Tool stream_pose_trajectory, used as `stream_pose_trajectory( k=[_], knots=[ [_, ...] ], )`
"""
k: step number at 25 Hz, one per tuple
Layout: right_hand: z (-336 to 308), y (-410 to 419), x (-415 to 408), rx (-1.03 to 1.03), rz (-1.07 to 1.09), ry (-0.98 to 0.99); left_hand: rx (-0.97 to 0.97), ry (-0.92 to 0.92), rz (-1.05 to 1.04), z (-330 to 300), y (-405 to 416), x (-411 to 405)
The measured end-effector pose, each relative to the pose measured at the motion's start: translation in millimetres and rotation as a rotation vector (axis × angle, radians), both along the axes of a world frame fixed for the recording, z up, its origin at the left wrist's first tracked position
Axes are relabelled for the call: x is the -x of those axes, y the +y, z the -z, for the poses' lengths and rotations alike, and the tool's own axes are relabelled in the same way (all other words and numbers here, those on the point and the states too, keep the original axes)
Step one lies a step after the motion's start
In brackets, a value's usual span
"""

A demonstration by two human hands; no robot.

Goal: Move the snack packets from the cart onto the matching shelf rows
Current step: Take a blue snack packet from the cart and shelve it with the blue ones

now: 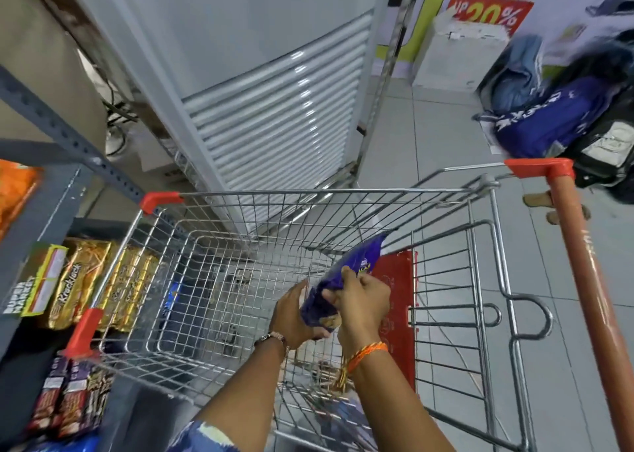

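Observation:
Both my hands hold one dark blue snack packet (pixel 346 273) above the wire cart (pixel 219 280). My left hand (pixel 295 311) cups its lower end from the left. My right hand (pixel 363 300) grips it from the right, fingers over its middle. The packet tilts up to the right, towards the cart's red child-seat flap (pixel 398 280). The cart's basket looks nearly bare; a small blue packet (pixel 173 297) shows through the mesh, inside or behind I cannot tell. On the left, the grey shelf (pixel 51 208) carries gold Krackjack packets (pixel 79 283) and dark purple-red packets (pixel 72 396) lower down.
An orange packet (pixel 15 191) sits on an upper shelf row at far left. A white louvred cabinet (pixel 274 108) stands just beyond the cart. The cart's orange handle (pixel 583 280) runs down the right. Bags (pixel 555 115) lie on the tiled floor at right, below a sale poster (pixel 490 12).

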State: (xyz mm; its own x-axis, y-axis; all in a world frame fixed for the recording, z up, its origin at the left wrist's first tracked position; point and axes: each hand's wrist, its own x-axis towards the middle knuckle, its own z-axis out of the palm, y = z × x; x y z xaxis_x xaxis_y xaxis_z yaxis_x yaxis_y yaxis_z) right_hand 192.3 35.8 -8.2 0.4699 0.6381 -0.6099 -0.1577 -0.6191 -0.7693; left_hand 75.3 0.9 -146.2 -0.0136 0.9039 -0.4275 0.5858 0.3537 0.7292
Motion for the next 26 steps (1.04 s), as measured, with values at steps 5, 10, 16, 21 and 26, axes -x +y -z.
stream_pose_trajectory(
  k=[5,10,16,21,26],
  knots=[
    [-84,23,18,-0.158,-0.115,0.266,-0.286,-0.039,-0.244,-57,10,9],
    [-150,32,24,-0.314,-0.283,0.414,-0.378,-0.096,-0.258,-140,8,52],
    [-177,36,43,-0.489,-0.251,0.242,-0.417,-0.257,-0.528,-224,-36,120],
    [-209,-2,109,-0.606,-0.868,0.484,-0.613,-0.278,-0.668,-322,-99,172],
    [-269,-46,171,-0.778,-1.371,0.629,-0.807,-0.273,-0.716,-424,-168,206]
  ],
)
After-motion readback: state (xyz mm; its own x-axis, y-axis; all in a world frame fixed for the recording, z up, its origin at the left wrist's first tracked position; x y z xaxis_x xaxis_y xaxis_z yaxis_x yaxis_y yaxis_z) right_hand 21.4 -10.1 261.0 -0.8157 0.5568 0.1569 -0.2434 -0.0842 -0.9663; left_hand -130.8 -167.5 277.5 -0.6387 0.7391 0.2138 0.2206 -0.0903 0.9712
